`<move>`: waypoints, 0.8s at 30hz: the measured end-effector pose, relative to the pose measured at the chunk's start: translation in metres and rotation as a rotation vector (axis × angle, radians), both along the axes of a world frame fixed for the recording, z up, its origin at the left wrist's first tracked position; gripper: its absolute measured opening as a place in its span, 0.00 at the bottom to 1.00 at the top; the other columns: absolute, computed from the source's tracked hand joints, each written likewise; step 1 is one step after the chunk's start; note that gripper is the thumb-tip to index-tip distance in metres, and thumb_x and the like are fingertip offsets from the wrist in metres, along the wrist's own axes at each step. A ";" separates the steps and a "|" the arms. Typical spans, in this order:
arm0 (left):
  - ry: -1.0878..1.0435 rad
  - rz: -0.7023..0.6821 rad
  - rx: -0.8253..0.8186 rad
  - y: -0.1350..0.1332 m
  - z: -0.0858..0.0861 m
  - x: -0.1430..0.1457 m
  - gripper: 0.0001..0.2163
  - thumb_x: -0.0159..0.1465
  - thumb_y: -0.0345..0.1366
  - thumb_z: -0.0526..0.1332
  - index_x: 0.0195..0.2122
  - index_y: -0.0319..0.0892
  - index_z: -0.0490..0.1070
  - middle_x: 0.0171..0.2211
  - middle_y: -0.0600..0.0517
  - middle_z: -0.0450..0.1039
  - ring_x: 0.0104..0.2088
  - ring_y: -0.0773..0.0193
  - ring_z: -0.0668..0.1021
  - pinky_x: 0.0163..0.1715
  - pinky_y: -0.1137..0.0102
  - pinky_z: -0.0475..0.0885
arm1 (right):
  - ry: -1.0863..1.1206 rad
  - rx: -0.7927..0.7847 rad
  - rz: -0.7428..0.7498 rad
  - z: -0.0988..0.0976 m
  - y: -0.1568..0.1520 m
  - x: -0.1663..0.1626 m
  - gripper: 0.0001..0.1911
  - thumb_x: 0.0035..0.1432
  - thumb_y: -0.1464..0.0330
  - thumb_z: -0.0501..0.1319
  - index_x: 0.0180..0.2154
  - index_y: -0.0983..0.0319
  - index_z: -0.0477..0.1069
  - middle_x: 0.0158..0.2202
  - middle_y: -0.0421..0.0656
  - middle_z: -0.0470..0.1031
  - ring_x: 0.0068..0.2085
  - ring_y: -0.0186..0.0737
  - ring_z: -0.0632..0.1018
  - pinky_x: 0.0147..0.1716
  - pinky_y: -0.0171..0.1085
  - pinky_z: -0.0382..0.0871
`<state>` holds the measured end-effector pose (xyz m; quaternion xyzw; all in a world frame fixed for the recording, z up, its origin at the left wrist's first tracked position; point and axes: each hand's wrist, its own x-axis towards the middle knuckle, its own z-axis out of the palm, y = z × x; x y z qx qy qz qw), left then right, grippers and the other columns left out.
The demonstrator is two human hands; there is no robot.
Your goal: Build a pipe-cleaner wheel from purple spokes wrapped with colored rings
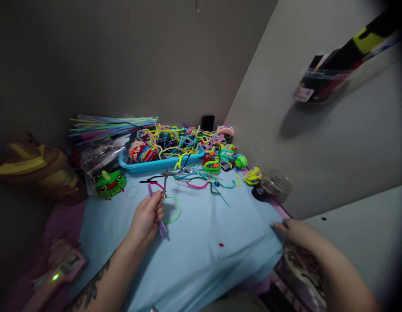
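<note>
My left hand (150,214) is closed around a small bundle of purple pipe cleaners (162,229), whose ends stick out above and below the fist. A thin silver metal tool (165,184), perhaps scissors, shows just past the fingers; whether the hand touches it I cannot tell. Behind that hand a pale green pipe cleaner loop (177,210) lies on the blue cloth (201,234). My right hand (296,232), smeared by motion, is at the cloth's right edge, fingers seemingly closed on it; folds run across the cloth nearby. Loose pipe cleaners (201,184) lie ahead.
A blue tray (155,165) holds tangled pipe cleaners, with a straight bundle (113,128) behind it. A green fuzzy figure (110,184) sits left, and several others sit right, by a clear cup (279,186). A wall holder (321,82) hangs at right.
</note>
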<state>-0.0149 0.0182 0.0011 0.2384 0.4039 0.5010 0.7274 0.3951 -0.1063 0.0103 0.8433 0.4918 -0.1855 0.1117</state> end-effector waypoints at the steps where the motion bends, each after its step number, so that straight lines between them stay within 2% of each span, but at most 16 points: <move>1: 0.009 -0.002 0.003 -0.001 0.000 0.000 0.14 0.51 0.42 0.67 0.27 0.38 0.66 0.15 0.65 0.46 0.14 0.79 0.49 0.12 0.81 0.45 | 0.016 0.092 0.035 0.004 0.008 -0.014 0.19 0.57 0.60 0.51 0.26 0.64 0.72 0.27 0.53 0.76 0.31 0.48 0.77 0.32 0.40 0.66; 3: 0.037 -0.007 0.017 -0.002 0.001 0.001 0.14 0.51 0.43 0.67 0.27 0.38 0.66 0.15 0.65 0.46 0.14 0.79 0.49 0.12 0.81 0.45 | 0.186 0.267 0.181 0.011 0.030 -0.055 0.18 0.59 0.61 0.48 0.31 0.62 0.72 0.29 0.49 0.77 0.32 0.44 0.76 0.33 0.38 0.65; 5: 0.091 -0.007 0.046 -0.003 0.001 0.000 0.14 0.52 0.44 0.65 0.28 0.38 0.67 0.14 0.65 0.46 0.14 0.78 0.50 0.13 0.80 0.45 | 0.431 0.428 0.314 0.017 0.057 -0.103 0.15 0.58 0.61 0.50 0.33 0.61 0.72 0.32 0.46 0.77 0.34 0.42 0.76 0.36 0.38 0.66; 6: 0.128 -0.007 0.067 -0.004 0.001 0.000 0.15 0.53 0.45 0.65 0.28 0.38 0.67 0.14 0.64 0.47 0.14 0.77 0.50 0.13 0.79 0.46 | 0.569 0.496 0.333 0.020 0.071 -0.127 0.14 0.57 0.61 0.51 0.35 0.61 0.72 0.32 0.45 0.77 0.34 0.41 0.76 0.35 0.37 0.66; 9: 0.268 -0.003 0.143 -0.004 0.000 -0.002 0.16 0.54 0.48 0.62 0.29 0.38 0.68 0.13 0.63 0.49 0.14 0.76 0.52 0.15 0.78 0.47 | 0.835 0.821 0.213 0.025 0.111 -0.180 0.14 0.56 0.60 0.53 0.38 0.62 0.70 0.29 0.43 0.74 0.30 0.37 0.74 0.30 0.35 0.66; 11: 0.366 0.015 0.180 -0.004 0.000 -0.004 0.17 0.54 0.50 0.61 0.29 0.38 0.69 0.13 0.63 0.49 0.15 0.74 0.53 0.15 0.77 0.46 | 1.008 0.967 0.179 0.026 0.133 -0.201 0.14 0.56 0.59 0.55 0.40 0.61 0.66 0.30 0.42 0.73 0.27 0.34 0.73 0.25 0.33 0.65; 13: 0.465 0.062 0.188 -0.004 0.000 -0.006 0.18 0.54 0.51 0.61 0.29 0.38 0.70 0.13 0.62 0.51 0.15 0.73 0.54 0.16 0.76 0.48 | 1.059 0.995 0.241 0.023 0.147 -0.216 0.11 0.55 0.61 0.57 0.37 0.61 0.66 0.31 0.41 0.72 0.27 0.33 0.73 0.25 0.32 0.65; 15: 0.542 0.095 0.197 -0.004 0.002 -0.007 0.19 0.54 0.52 0.60 0.29 0.38 0.71 0.13 0.61 0.54 0.16 0.72 0.56 0.17 0.75 0.51 | 0.966 0.985 0.351 0.014 0.154 -0.227 0.06 0.55 0.65 0.58 0.31 0.61 0.69 0.28 0.41 0.72 0.28 0.35 0.73 0.28 0.33 0.66; 17: 0.603 0.097 0.220 -0.004 0.004 -0.007 0.18 0.55 0.51 0.60 0.28 0.38 0.71 0.15 0.59 0.56 0.17 0.71 0.58 0.19 0.75 0.53 | 0.887 0.995 0.381 0.002 0.156 -0.234 0.06 0.54 0.67 0.58 0.31 0.61 0.72 0.28 0.42 0.74 0.30 0.37 0.74 0.32 0.36 0.67; 20: 0.651 0.070 0.257 -0.005 0.006 -0.006 0.18 0.55 0.51 0.59 0.24 0.38 0.69 0.18 0.58 0.58 0.21 0.69 0.61 0.22 0.74 0.56 | 1.047 0.939 0.271 -0.015 0.154 -0.239 0.07 0.54 0.66 0.60 0.34 0.61 0.74 0.30 0.43 0.76 0.32 0.38 0.76 0.34 0.37 0.69; 22: 0.669 0.069 0.262 -0.007 0.006 -0.005 0.18 0.56 0.50 0.58 0.25 0.38 0.69 0.20 0.57 0.59 0.23 0.68 0.62 0.23 0.74 0.57 | 1.322 0.855 0.116 -0.020 0.152 -0.239 0.09 0.54 0.62 0.61 0.36 0.61 0.72 0.31 0.43 0.77 0.29 0.37 0.76 0.30 0.36 0.70; 24: 0.680 0.074 0.247 -0.007 0.005 -0.005 0.17 0.57 0.50 0.57 0.26 0.39 0.69 0.21 0.56 0.59 0.23 0.68 0.61 0.23 0.74 0.56 | 1.643 0.690 -0.068 -0.022 0.152 -0.238 0.13 0.55 0.59 0.61 0.35 0.61 0.70 0.28 0.42 0.76 0.25 0.34 0.76 0.24 0.33 0.69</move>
